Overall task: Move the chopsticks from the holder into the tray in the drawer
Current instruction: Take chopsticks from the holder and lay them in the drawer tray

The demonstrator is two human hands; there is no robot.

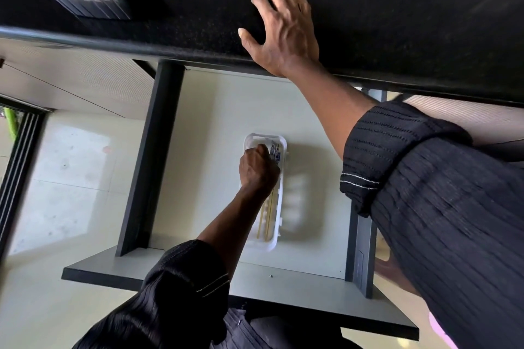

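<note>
An open drawer (204, 150) with a pale floor lies below me. In its middle sits a white plastic tray (255, 137), long side running away from me. Several wooden chopsticks (268, 215) lie lengthwise in the tray, their patterned ends at the far side. My left hand (258, 168) is down inside the tray, fingers closed over the chopsticks. My right hand (283, 34) rests flat on the black countertop (397, 22) above the drawer, fingers spread, holding nothing. No chopstick holder is in view.
The drawer has dark side walls (150, 156) and a grey front panel (255, 289) near my body. The counter's edge overhangs the drawer's back. A pale tiled floor (65, 178) shows at the left.
</note>
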